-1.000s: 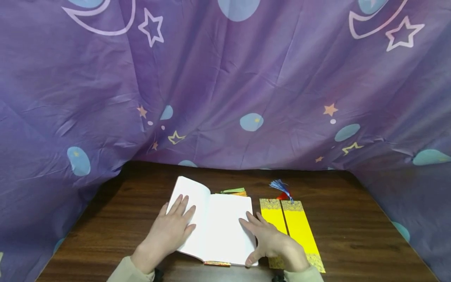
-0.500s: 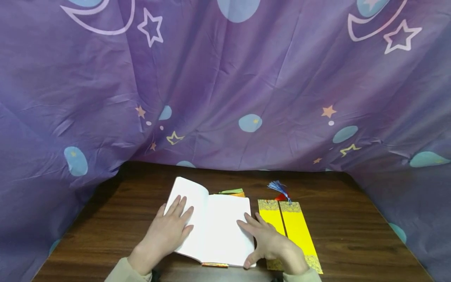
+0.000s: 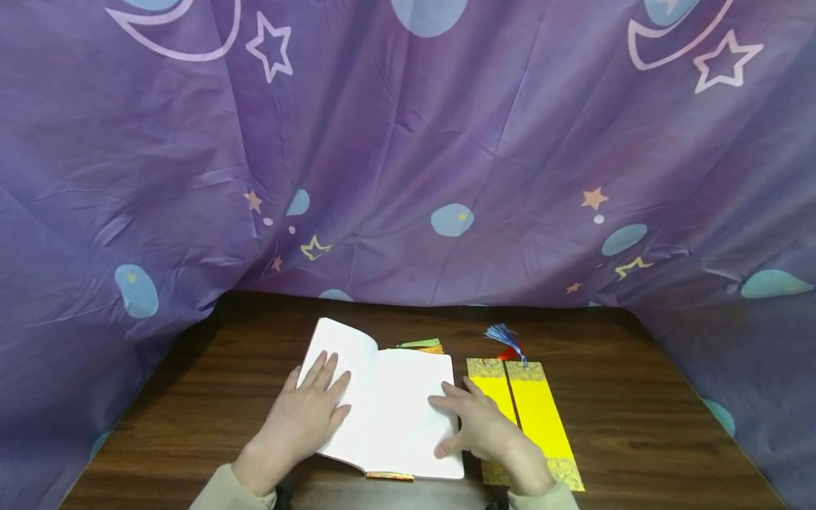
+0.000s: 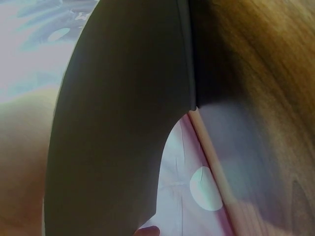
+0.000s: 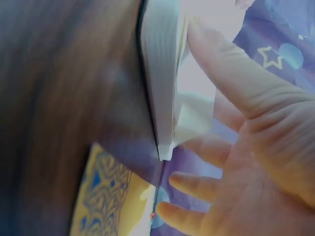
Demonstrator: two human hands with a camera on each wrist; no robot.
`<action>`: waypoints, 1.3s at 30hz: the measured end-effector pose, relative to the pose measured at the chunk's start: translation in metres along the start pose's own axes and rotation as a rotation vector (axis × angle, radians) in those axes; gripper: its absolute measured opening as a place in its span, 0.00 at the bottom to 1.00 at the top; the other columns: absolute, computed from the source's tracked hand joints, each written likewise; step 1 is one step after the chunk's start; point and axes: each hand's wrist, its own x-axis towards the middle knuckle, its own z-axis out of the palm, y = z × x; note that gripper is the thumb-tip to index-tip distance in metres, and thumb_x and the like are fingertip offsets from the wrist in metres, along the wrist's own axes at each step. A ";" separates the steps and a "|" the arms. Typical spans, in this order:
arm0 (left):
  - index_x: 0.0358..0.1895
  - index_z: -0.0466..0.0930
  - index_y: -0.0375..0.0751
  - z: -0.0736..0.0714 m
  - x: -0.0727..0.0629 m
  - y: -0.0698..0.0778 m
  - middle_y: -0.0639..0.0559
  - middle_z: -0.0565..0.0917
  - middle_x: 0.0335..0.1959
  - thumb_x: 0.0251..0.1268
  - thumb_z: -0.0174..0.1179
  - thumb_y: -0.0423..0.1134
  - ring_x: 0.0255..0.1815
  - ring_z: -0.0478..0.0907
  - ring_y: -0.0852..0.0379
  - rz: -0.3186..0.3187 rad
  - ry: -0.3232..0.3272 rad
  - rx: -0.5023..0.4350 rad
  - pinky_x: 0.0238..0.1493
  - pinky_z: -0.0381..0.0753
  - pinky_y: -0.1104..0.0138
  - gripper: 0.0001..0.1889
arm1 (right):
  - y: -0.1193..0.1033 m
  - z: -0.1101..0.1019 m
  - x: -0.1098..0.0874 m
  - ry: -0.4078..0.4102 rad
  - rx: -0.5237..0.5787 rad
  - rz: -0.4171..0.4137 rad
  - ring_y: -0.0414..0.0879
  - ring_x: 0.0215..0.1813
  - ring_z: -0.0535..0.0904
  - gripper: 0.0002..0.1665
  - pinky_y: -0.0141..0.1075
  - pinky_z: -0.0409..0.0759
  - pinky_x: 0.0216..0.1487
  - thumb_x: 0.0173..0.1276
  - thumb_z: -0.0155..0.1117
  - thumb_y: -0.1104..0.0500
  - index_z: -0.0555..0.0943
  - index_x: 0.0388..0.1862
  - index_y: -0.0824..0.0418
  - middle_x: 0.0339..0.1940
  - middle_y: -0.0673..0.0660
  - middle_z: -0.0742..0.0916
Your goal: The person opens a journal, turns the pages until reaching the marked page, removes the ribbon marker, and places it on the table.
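Head view looks down at table [image 3: 637, 425]; wrist views close; all share notebook [image 3: 389, 411].

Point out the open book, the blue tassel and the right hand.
open book [image 3: 389, 407]: head view, on the blank right page near the spine.
blue tassel [image 3: 503, 333]: head view, on the fanned threads.
right hand [image 3: 487, 432]: head view, on the back of the hand.
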 end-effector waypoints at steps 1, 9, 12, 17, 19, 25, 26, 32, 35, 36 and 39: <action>0.65 0.74 0.39 0.000 0.001 0.000 0.34 0.64 0.71 0.71 0.55 0.48 0.74 0.56 0.37 0.004 0.001 0.001 0.67 0.56 0.38 0.25 | 0.000 0.000 0.001 0.009 -0.004 0.011 0.69 0.76 0.48 0.53 0.71 0.51 0.65 0.40 0.84 0.48 0.74 0.69 0.51 0.75 0.61 0.67; 0.65 0.74 0.38 -0.002 0.000 0.001 0.33 0.64 0.71 0.71 0.56 0.48 0.74 0.56 0.37 -0.004 0.006 -0.008 0.68 0.56 0.37 0.25 | -0.003 0.000 0.011 0.063 -0.051 -0.002 0.68 0.76 0.46 0.74 0.69 0.51 0.67 0.38 0.86 0.48 0.52 0.80 0.56 0.77 0.62 0.61; 0.65 0.74 0.38 -0.002 -0.001 0.001 0.33 0.64 0.71 0.71 0.56 0.48 0.74 0.56 0.37 0.001 0.008 -0.007 0.68 0.55 0.37 0.25 | -0.006 0.000 0.015 0.099 0.002 -0.066 0.63 0.77 0.49 0.74 0.61 0.55 0.70 0.42 0.86 0.53 0.48 0.80 0.58 0.78 0.59 0.59; 0.65 0.74 0.38 0.000 -0.001 0.001 0.32 0.64 0.71 0.70 0.56 0.47 0.74 0.56 0.36 0.014 0.019 -0.007 0.68 0.53 0.37 0.25 | -0.015 -0.004 0.016 0.193 0.286 -0.153 0.57 0.62 0.76 0.68 0.45 0.79 0.56 0.56 0.77 0.60 0.38 0.81 0.58 0.73 0.67 0.68; 0.65 0.74 0.38 0.000 -0.001 0.000 0.32 0.64 0.71 0.70 0.56 0.47 0.74 0.55 0.36 0.018 0.022 -0.004 0.69 0.51 0.36 0.24 | -0.019 -0.006 0.015 0.181 0.519 -0.149 0.56 0.52 0.82 0.63 0.42 0.84 0.46 0.63 0.71 0.61 0.35 0.81 0.55 0.64 0.69 0.77; 0.63 0.76 0.39 -0.001 0.002 -0.002 0.33 0.68 0.69 0.70 0.57 0.45 0.73 0.58 0.36 0.051 0.076 0.013 0.69 0.53 0.37 0.23 | -0.042 -0.007 0.015 0.127 1.073 -0.025 0.50 0.44 0.83 0.42 0.38 0.81 0.43 0.74 0.57 0.57 0.48 0.80 0.56 0.53 0.66 0.82; 0.62 0.76 0.39 -0.002 0.002 -0.002 0.34 0.68 0.68 0.69 0.57 0.45 0.72 0.59 0.37 0.059 0.090 0.014 0.68 0.54 0.38 0.22 | -0.046 -0.006 0.015 0.129 1.101 -0.021 0.49 0.45 0.82 0.40 0.38 0.81 0.44 0.75 0.56 0.56 0.51 0.79 0.57 0.54 0.66 0.81; 0.60 0.78 0.39 -0.001 0.007 -0.005 0.37 0.74 0.64 0.68 0.58 0.44 0.69 0.65 0.39 0.124 0.182 0.025 0.67 0.60 0.41 0.20 | -0.067 0.004 0.015 0.096 1.123 -0.113 0.59 0.62 0.75 0.33 0.46 0.77 0.59 0.79 0.48 0.49 0.61 0.74 0.67 0.66 0.69 0.74; 0.61 0.77 0.39 -0.003 0.009 -0.007 0.38 0.76 0.61 0.66 0.60 0.42 0.67 0.69 0.41 0.175 0.277 0.031 0.66 0.64 0.44 0.22 | -0.076 0.012 0.016 0.092 1.064 -0.176 0.60 0.68 0.70 0.31 0.51 0.72 0.63 0.79 0.47 0.49 0.66 0.71 0.68 0.67 0.67 0.74; 0.62 0.76 0.39 -0.004 0.009 -0.007 0.38 0.77 0.61 0.65 0.61 0.42 0.66 0.70 0.42 0.192 0.312 0.030 0.66 0.64 0.45 0.23 | -0.079 0.015 0.016 0.096 1.025 -0.195 0.60 0.68 0.69 0.30 0.52 0.71 0.65 0.79 0.48 0.50 0.67 0.70 0.69 0.67 0.66 0.75; 0.64 0.74 0.38 -0.007 0.010 -0.006 0.37 0.76 0.62 0.66 0.60 0.42 0.65 0.71 0.44 0.241 0.409 0.016 0.67 0.66 0.48 0.24 | -0.087 0.024 0.016 0.119 0.838 -0.217 0.53 0.67 0.71 0.26 0.49 0.71 0.65 0.77 0.52 0.53 0.72 0.68 0.65 0.66 0.61 0.77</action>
